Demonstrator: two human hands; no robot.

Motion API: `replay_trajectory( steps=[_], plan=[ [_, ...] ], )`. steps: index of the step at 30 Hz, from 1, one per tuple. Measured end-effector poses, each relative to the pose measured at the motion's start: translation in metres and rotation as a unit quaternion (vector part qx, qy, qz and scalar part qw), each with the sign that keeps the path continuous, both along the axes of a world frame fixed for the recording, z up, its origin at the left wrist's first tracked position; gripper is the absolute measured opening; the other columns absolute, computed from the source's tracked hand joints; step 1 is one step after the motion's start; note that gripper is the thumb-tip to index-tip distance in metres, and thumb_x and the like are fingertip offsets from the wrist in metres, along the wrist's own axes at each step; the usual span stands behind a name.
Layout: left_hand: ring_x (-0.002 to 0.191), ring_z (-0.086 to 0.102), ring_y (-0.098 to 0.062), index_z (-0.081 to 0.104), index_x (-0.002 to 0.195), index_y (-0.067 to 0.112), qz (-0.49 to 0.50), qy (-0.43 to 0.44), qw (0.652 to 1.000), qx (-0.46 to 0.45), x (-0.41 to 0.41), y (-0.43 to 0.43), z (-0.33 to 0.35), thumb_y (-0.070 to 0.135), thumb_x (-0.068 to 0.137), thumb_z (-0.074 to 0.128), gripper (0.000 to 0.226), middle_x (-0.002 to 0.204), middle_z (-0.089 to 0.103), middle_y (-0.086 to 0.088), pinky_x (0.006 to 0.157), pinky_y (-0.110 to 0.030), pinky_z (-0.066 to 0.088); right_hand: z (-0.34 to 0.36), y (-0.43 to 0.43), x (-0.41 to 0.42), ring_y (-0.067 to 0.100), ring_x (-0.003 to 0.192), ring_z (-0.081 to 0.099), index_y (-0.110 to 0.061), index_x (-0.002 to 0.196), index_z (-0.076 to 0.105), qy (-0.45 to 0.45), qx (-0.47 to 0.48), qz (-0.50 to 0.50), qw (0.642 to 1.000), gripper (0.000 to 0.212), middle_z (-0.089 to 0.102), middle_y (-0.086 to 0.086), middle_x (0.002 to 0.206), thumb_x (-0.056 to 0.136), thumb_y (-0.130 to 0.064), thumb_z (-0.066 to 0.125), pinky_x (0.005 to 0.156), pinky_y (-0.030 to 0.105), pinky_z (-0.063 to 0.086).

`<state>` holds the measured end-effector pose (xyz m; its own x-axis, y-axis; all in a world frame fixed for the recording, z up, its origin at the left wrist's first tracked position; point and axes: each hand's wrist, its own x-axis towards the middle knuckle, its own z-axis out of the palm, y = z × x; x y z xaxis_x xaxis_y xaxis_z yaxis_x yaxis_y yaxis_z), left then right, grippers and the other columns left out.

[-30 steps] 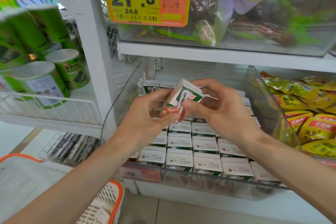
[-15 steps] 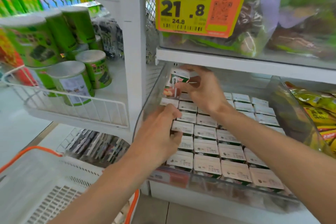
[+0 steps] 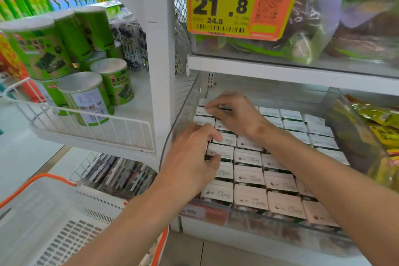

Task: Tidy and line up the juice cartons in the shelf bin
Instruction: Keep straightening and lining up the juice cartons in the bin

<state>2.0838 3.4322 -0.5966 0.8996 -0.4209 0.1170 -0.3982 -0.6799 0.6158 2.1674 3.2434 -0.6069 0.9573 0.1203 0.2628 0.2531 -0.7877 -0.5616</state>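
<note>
I have set the green-and-white juice carton (image 3: 204, 111) I held a second ago into the clear plastic shelf bin's (image 3: 183, 112) back-left corner. My right hand (image 3: 235, 114) presses it flat-fingered; my left hand (image 3: 190, 157) pinches a mid-row carton (image 3: 222, 152), squaring the column.

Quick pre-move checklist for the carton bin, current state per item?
1. Both hands in the bin: ok. The left hand and the right hand rest on the white-topped juice cartons.
2. No carton lifted: ok. All visible tops sit level in the clear plastic shelf bin.
3. Left column lined up: cannot tell, the hands cover it.
4. Middle and right rows straight: ok, tops form even rows.
5. Left hand grip: cannot tell. Its fingers curl at the edge of one carton, the pinch is not clear.
6. Back row by the bin wall: cannot tell, partly behind the right hand.
</note>
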Motion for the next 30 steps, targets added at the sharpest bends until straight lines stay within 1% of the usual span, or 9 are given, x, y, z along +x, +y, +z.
replay_trajectory(
  steps=[3,5,8,11,17,23,25,27,30],
  plan=[
    [0.129,0.046,-0.005,0.060,0.123,0.036,0.007,-0.002,1.000,-0.006,0.001,-0.002,0.001,0.024,0.097,0.069,0.030,0.132,0.055,0.015,0.096,-0.014,0.030,0.007,-0.004,0.006,0.007,0.115,0.060,-0.027,0.125,0.075,-0.002,0.049,-0.009,0.999,0.025,0.068,-0.011,0.115,0.102,-0.019,0.070,0.102,0.021,0.043],
    [0.128,0.048,-0.004,0.060,0.122,0.036,0.011,-0.001,1.000,-0.010,0.001,-0.002,0.001,0.023,0.097,0.070,0.029,0.131,0.056,0.015,0.097,-0.015,0.031,0.012,-0.003,0.012,0.005,0.111,0.060,-0.027,0.128,0.073,-0.003,0.025,-0.021,0.999,0.029,0.069,-0.011,0.121,0.100,-0.019,0.072,0.092,0.013,0.042],
    [0.126,0.049,-0.004,0.060,0.120,0.037,0.011,0.004,1.000,-0.018,0.003,-0.002,0.000,0.023,0.097,0.070,0.029,0.128,0.058,0.016,0.096,-0.015,0.032,0.021,0.001,0.023,0.016,0.114,0.067,-0.019,0.129,0.073,0.008,-0.087,-0.022,0.996,0.031,0.073,-0.001,0.129,0.099,-0.024,0.074,0.101,0.029,0.051],
    [0.126,0.050,-0.004,0.061,0.119,0.036,0.014,0.004,1.000,-0.023,0.003,-0.002,0.000,0.023,0.096,0.071,0.028,0.127,0.059,0.016,0.099,-0.017,0.035,0.025,0.004,0.030,0.025,0.115,0.067,-0.017,0.119,0.076,0.005,-0.177,-0.024,0.984,0.020,0.075,0.005,0.123,0.103,-0.023,0.067,0.100,0.041,0.053],
    [0.124,0.051,-0.004,0.062,0.118,0.037,0.020,0.006,0.999,-0.031,0.003,-0.002,-0.001,0.023,0.096,0.071,0.028,0.125,0.060,0.016,0.102,-0.020,0.039,0.027,0.005,0.035,0.030,0.106,0.068,-0.006,0.109,0.074,0.017,-0.226,-0.010,0.974,0.021,0.076,0.012,0.111,0.101,-0.025,0.069,0.095,0.045,0.054],
    [0.121,0.053,-0.004,0.062,0.116,0.038,0.026,0.000,0.999,-0.046,0.003,-0.002,-0.002,0.022,0.095,0.071,0.028,0.120,0.059,0.016,0.102,-0.021,0.041,0.030,0.006,0.034,0.031,0.109,0.066,-0.003,0.118,0.072,0.020,-0.230,0.000,0.973,0.028,0.073,0.014,0.116,0.101,-0.024,0.071,0.096,0.043,0.051],
    [0.120,0.052,-0.003,0.061,0.118,0.038,0.027,-0.002,0.999,-0.046,0.003,-0.003,-0.002,0.021,0.096,0.070,0.029,0.120,0.059,0.016,0.099,-0.018,0.039,0.028,0.007,0.034,0.035,0.108,0.063,0.006,0.102,0.069,0.026,-0.233,0.009,0.972,0.025,0.071,0.020,0.109,0.103,-0.019,0.067,0.093,0.043,0.048],
    [0.120,0.052,-0.003,0.060,0.121,0.038,0.026,-0.004,0.999,-0.044,0.002,-0.003,-0.003,0.021,0.096,0.070,0.032,0.121,0.059,0.016,0.098,-0.016,0.037,0.026,0.008,0.034,0.037,0.111,0.058,0.004,0.092,0.066,0.034,-0.235,0.013,0.971,0.024,0.068,0.022,0.108,0.105,-0.015,0.063,0.094,0.043,0.045],
    [0.121,0.050,-0.002,0.059,0.127,0.037,0.024,-0.012,0.999,-0.039,0.002,-0.002,-0.005,0.022,0.096,0.069,0.036,0.122,0.058,0.015,0.097,-0.012,0.034,0.027,0.008,0.033,0.032,0.127,0.048,-0.006,0.125,0.069,0.036,-0.236,0.025,0.971,0.023,0.061,0.014,0.129,0.107,-0.018,0.059,0.109,0.041,0.039]
  ],
)
